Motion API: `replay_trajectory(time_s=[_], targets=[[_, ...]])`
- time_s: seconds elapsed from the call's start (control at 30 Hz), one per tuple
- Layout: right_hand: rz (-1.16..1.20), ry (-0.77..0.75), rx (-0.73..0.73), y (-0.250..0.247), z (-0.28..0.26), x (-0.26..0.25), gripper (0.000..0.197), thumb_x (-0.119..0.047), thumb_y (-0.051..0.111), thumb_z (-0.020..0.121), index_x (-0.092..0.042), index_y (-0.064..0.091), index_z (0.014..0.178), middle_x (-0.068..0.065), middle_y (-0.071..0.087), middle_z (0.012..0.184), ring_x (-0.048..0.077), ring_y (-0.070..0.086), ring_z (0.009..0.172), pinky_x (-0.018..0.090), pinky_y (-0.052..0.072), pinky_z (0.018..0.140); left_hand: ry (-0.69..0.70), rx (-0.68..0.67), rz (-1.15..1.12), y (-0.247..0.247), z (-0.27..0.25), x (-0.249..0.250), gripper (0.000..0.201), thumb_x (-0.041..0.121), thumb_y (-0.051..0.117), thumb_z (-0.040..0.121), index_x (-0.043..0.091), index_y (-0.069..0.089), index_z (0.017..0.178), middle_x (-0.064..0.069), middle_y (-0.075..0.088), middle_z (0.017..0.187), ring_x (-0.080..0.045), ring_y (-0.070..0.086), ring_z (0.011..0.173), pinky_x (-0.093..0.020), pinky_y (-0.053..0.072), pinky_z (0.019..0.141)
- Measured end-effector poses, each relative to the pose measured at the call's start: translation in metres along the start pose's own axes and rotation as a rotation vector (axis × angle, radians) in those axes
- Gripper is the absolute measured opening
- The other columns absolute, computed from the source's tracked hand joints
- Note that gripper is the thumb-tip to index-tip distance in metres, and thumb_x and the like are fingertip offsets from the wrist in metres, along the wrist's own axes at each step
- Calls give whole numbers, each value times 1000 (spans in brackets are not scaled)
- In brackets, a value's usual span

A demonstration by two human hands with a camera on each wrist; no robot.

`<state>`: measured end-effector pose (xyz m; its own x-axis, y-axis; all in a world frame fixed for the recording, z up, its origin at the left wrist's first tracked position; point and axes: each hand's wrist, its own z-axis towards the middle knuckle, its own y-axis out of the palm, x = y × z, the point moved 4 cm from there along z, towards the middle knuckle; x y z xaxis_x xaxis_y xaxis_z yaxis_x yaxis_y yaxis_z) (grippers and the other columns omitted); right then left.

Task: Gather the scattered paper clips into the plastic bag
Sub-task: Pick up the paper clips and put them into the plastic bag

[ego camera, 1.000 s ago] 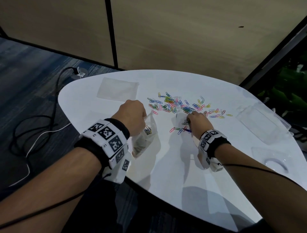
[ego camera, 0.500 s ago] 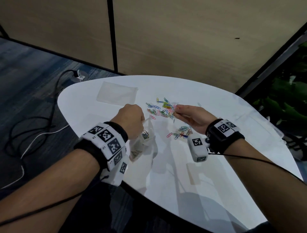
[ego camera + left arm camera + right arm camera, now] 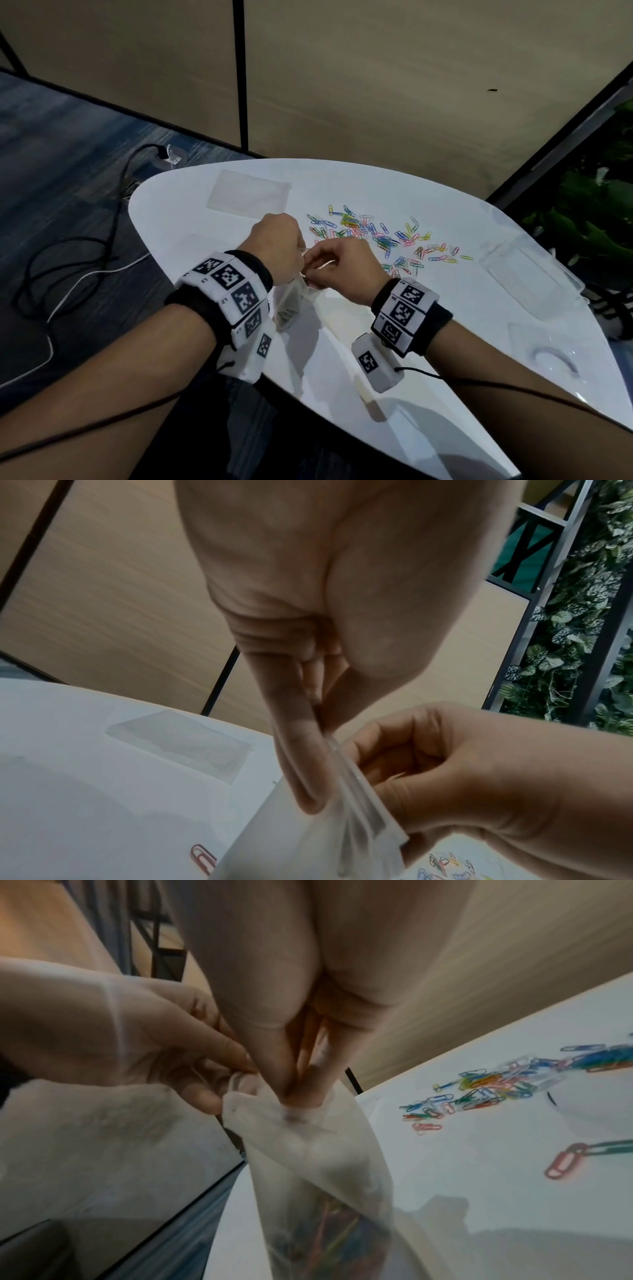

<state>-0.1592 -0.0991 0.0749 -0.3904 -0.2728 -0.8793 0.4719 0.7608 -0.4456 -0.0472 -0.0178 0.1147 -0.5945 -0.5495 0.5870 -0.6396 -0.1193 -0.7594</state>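
A small clear plastic bag (image 3: 291, 303) hangs upright just above the white table (image 3: 428, 359), with several coloured clips inside (image 3: 329, 1229). My left hand (image 3: 301, 260) pinches the bag's top edge (image 3: 346, 772) between thumb and forefinger. The right hand (image 3: 315, 274) is bunched at the bag's mouth, its fingertips (image 3: 291, 1093) pushed inside and pinched on paper clips that barely show. Many coloured paper clips (image 3: 376, 236) lie scattered beyond both hands. A red and a green clip (image 3: 565, 1160) lie nearer.
A flat empty clear bag (image 3: 248, 198) lies at the table's far left. A clear plastic box (image 3: 527, 274) and a clear lid (image 3: 555, 356) sit at the right. Cables (image 3: 68, 267) trail on the carpet to the left. The table's near edge runs under my forearms.
My right hand left the clip pile, lifted with pinched fingers and came left to the bag's mouth. The left hand kept holding the bag and raised it slightly.
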Motion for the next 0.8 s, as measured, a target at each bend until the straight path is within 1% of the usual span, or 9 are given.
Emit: replay_trajectory(time_s=[0.1,0.17,0.27,0.37,0.47,0.53,0.6,0.7,0.8], targets=[[-213,-118,-61,1,-2,-4,19,4,69,77,-12,75,84,-3,73,76,-1,67,67,15,54,70,2,-5,10,0,-1,2,25,3,58,90,7,76,106,-16,74,92,-31,74,91,-40,60,89],[-226,-140,-119,2,-3,-6,27,8,62,79,-14,77,86,-3,74,78,-2,67,69,15,54,75,3,-7,18,-1,-1,3,24,3,58,90,8,77,105,-16,74,90,-31,74,90,-40,60,88],[49,-34,-65,-13,1,-1,27,12,55,84,-6,74,90,11,75,88,17,73,78,31,60,75,-1,-3,28,-2,0,2,24,2,56,90,8,77,102,-14,74,86,-30,73,88,-38,61,86],[85,206,181,-57,5,43,23,-3,71,82,-9,70,104,14,70,102,26,68,80,36,61,67,-6,-15,49,-3,2,0,26,1,55,90,8,75,103,-4,65,73,-28,73,89,-33,60,80],[-439,674,120,-97,-12,112,102,-42,90,60,-20,37,145,20,37,144,34,62,109,46,55,92,3,-26,45,-4,1,0,24,0,55,91,5,74,104,-8,70,81,-29,73,88,-35,61,83],[-638,813,76,-103,-26,142,127,-56,87,55,-19,15,153,23,20,150,38,44,130,46,43,105,12,-30,35,-4,0,-1,23,0,55,91,3,74,104,-13,73,88,-30,74,86,-39,62,84],[-643,728,139,-95,-27,156,123,-60,84,58,-16,18,152,21,26,146,35,39,132,41,40,105,20,-29,36,-3,-1,-3,22,1,54,93,3,73,104,-14,74,88,-29,74,85,-40,62,84],[-640,552,254,-81,-2,153,90,-53,80,67,-12,43,137,22,42,135,33,42,126,35,39,102,34,-29,46,-4,1,-3,22,2,54,94,1,72,105,-15,74,89,-29,75,85,-41,62,84],[-612,542,325,-80,28,146,73,-47,77,74,-11,51,131,22,45,132,35,47,121,36,42,99,40,-30,45,-2,3,-1,24,2,53,92,0,70,109,-16,73,88,-30,74,85,-42,62,84]])
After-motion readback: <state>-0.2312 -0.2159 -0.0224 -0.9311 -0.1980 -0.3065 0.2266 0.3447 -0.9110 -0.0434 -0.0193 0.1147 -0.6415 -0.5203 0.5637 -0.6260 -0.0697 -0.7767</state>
